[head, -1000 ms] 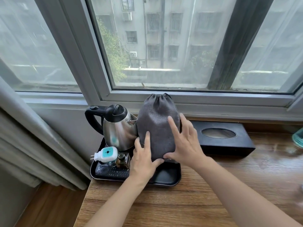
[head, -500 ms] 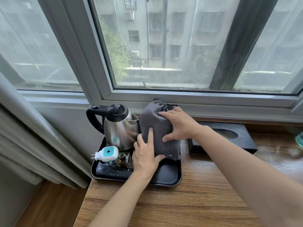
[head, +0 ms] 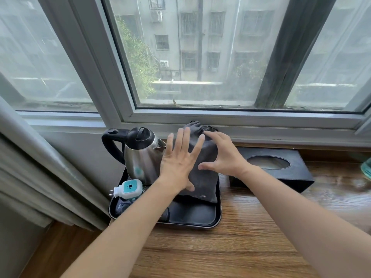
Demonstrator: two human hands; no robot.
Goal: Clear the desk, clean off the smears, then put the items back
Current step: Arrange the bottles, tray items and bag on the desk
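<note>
Pouch (head: pixel 202 157) (one), two hands

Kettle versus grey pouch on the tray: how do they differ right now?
The kettle is shiny steel with a black handle and lid; the grey pouch is soft matte fabric, cinched at the top. The kettle stands untouched, while the left hand and right hand are at the pouch. Both stand on the black tray.

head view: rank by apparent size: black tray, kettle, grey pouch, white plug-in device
1. black tray, though partly covered.
2-3. kettle and grey pouch: look about alike; both hands cover part of the pouch, so not ranked.
4. white plug-in device, clearly smallest.
</note>
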